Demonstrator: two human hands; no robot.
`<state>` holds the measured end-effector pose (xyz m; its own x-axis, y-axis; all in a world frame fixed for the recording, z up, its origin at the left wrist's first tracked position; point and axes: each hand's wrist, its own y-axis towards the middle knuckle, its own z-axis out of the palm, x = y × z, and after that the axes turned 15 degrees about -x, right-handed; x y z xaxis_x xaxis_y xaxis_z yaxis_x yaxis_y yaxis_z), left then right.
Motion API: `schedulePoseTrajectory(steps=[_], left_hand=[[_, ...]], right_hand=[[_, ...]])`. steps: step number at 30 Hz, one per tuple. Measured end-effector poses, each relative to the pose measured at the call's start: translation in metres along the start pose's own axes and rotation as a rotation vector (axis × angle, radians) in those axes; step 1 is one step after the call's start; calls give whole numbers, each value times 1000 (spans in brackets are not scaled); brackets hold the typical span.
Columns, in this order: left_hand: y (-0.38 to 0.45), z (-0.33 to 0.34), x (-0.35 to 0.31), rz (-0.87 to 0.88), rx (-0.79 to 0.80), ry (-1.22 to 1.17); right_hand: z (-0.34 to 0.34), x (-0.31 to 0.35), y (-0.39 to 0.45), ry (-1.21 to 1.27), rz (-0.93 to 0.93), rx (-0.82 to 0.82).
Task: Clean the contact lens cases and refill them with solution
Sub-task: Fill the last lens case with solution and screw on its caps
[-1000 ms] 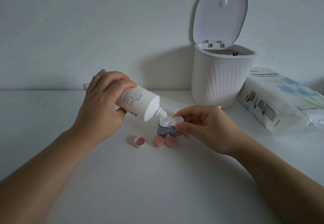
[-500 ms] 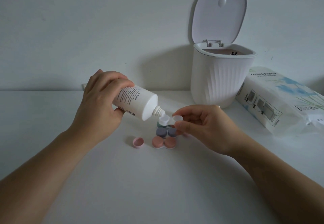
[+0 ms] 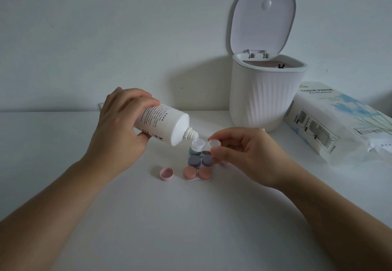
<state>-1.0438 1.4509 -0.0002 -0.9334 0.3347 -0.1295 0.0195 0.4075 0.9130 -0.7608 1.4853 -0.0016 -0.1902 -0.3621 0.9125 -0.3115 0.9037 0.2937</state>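
On tissue pack [image 3: 339, 122] — "TISSUE PAPER"

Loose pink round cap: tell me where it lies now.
In the head view, the loose pink round cap lies open side up on the white table, just left of the salmon-capped lens case, below the left hand.

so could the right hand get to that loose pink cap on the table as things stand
Probably not at once. The right hand is pinching the open lens case, and the pink cap lies across the row of closed cases, nearer the left hand, which grips the solution bottle.
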Motion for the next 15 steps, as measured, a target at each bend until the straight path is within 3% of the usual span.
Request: schedulePoseTrajectory(steps=[15], left_hand=[[-6,-1,5,-308,-13,-216]], right_hand=[[-3,7,-2,-8,32,11]])
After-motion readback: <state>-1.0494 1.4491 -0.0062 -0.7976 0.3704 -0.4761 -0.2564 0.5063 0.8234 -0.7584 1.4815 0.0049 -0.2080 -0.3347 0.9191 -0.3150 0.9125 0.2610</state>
